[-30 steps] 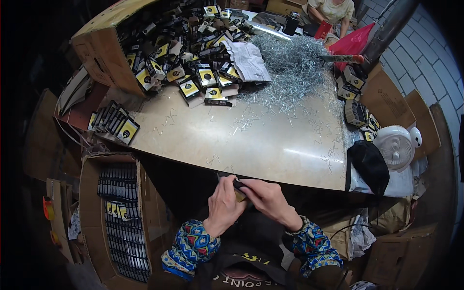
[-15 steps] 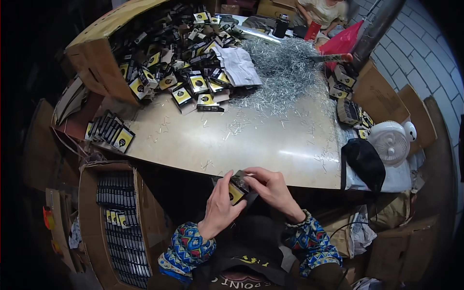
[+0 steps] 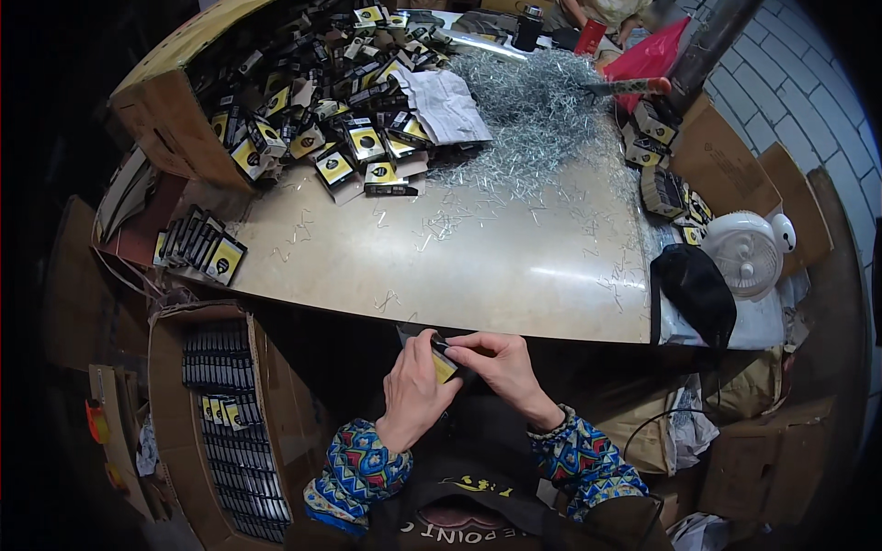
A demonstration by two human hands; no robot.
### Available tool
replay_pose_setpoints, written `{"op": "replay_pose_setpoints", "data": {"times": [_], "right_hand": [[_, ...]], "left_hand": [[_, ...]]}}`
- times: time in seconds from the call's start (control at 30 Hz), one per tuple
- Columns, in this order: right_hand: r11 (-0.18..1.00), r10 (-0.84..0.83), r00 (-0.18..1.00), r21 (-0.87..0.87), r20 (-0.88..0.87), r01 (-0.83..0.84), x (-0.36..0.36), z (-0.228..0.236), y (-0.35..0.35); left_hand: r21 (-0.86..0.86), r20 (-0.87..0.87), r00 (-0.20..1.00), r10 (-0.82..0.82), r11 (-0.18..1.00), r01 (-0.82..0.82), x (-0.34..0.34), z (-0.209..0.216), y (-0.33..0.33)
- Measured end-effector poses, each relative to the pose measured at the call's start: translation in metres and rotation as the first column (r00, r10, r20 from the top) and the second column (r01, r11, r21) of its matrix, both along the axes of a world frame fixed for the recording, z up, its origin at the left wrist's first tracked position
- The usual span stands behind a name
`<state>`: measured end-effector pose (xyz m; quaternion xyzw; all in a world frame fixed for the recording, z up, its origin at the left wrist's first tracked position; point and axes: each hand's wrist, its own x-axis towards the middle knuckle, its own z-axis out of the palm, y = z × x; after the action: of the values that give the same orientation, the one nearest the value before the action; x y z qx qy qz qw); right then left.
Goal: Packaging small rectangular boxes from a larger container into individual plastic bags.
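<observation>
In front of the table's near edge, my left hand (image 3: 413, 387) wraps round a small black-and-yellow cardboard box (image 3: 445, 368). My right hand (image 3: 503, 367) is closed at the box's upper end, thumb and fingers pressed together on its dark edge or flap. What lies inside the box is hidden. Beyond my hands, a heap of short bent wire pieces (image 3: 533, 119) covers the far middle of the table (image 3: 413, 262). Left of that heap lies a large pile of similar small boxes (image 3: 366, 142), some with loose flaps, and a crumpled white paper (image 3: 446, 106) rests between them.
A large carton (image 3: 266, 413) packed with rows of boxes stands at lower left. A row of boxes (image 3: 204, 246) sits on the table's left corner. At right are a white fan (image 3: 742, 255), a black cloth item (image 3: 694, 292) and a red-tipped rod (image 3: 634, 86). Another person (image 3: 606, 14) is at the far side.
My right-hand fingers have come down onto the box's upper end, and its raised flap shows less. The table appears slightly higher in the view.
</observation>
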<state>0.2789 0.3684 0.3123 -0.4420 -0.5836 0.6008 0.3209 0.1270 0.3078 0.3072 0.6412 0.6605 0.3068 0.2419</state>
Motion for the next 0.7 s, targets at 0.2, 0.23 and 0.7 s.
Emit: {"op": "replay_pose_setpoints", "data": {"times": [0.2, 0.23, 0.7], "right_hand": [[0.973, -0.129, 0.981, -0.21, -0.146, 0.097, -0.002, -0.007, -0.003], [0.973, -0.129, 0.981, -0.21, -0.147, 0.097, -0.003, -0.006, -0.003], [0.925, -0.034, 0.996, 0.38, 0.077, 0.002, -0.002, 0.004, -0.007]], "left_hand": [[0.086, 0.036, 0.999, -0.021, 0.996, 0.018, 0.0, -0.007, -0.004], [0.086, 0.035, 0.999, -0.022, 0.996, 0.019, -0.001, -0.008, -0.004], [0.12, 0.145, 0.988, 0.059, 0.99, -0.077, 0.006, -0.015, -0.002]]}}
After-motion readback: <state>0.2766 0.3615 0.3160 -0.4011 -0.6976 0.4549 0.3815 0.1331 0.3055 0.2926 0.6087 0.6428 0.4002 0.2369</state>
